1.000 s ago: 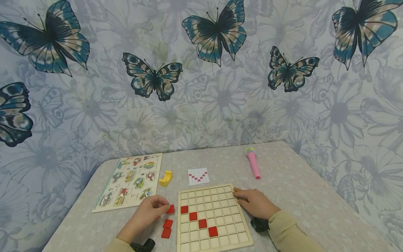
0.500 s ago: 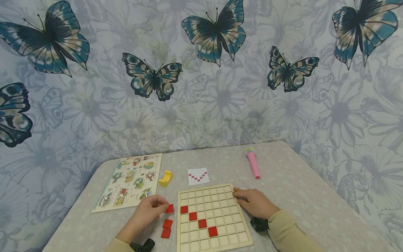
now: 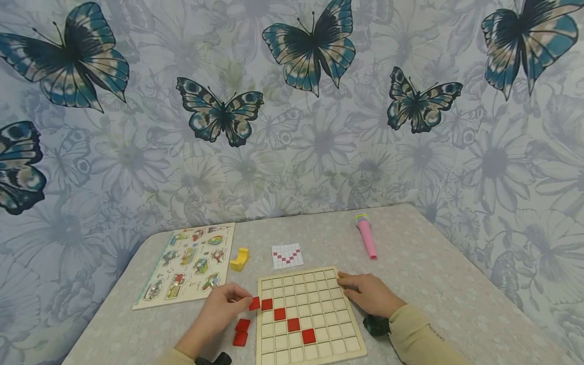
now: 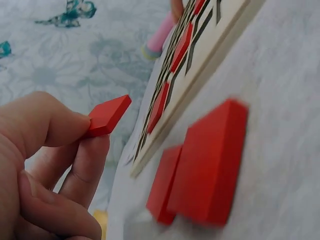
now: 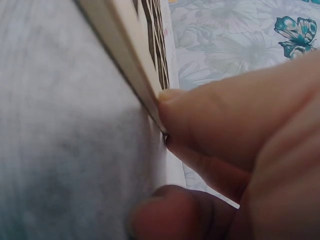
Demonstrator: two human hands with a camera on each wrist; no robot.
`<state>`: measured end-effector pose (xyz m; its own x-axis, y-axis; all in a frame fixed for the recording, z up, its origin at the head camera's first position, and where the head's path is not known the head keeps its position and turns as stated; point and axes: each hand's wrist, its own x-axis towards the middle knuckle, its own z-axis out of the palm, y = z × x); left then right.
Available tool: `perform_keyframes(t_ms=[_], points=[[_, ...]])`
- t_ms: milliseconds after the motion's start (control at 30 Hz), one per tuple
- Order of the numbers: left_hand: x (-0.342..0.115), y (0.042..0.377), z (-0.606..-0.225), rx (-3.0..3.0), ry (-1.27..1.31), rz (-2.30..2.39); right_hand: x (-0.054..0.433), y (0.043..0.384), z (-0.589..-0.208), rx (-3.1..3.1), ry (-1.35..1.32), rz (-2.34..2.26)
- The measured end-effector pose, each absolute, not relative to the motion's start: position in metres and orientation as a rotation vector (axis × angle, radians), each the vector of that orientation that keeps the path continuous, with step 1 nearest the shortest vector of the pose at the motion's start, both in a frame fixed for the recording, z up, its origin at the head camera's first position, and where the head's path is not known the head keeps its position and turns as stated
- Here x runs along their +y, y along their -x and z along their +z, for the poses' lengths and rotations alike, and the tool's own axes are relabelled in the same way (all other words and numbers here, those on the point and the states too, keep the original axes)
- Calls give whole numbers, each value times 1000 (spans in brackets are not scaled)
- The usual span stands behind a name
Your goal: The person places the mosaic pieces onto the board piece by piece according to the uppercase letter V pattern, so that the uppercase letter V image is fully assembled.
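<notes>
Between thumb and fingers, my left hand (image 3: 223,306) pinches a red square tile (image 4: 107,115) just off the left edge of a wooden grid board (image 3: 319,299). The tile is held up, clear of the table in the left wrist view. Several red tiles sit in the board's cells in a slanting row, one of them a tile (image 3: 308,335) low in the middle. Two loose red tiles (image 3: 243,325) lie on the table below my left hand. My right hand (image 3: 376,295) rests its fingertips (image 5: 172,107) against the board's right edge, thumb apart from it.
Behind the board lies a small pattern card (image 3: 287,255) with a pink V of squares. To its left are a yellow curved piece (image 3: 240,259) and a picture puzzle board (image 3: 159,274). A pink toy microphone (image 3: 367,238) lies at the back right, before the butterfly-papered wall.
My left hand has moved to the right with the red tile, bringing it from beside the board to its left edge. My right hand stays in place.
</notes>
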<state>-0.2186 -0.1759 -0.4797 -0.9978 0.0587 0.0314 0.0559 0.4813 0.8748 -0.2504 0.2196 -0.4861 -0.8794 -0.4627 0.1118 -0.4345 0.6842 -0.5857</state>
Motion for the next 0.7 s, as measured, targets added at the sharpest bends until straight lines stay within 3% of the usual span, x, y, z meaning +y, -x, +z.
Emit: perform_keyframes(t_ms=[700], points=[[-87,206,-463,2653,-510,1436,219,251,-486,2836,785,-964]])
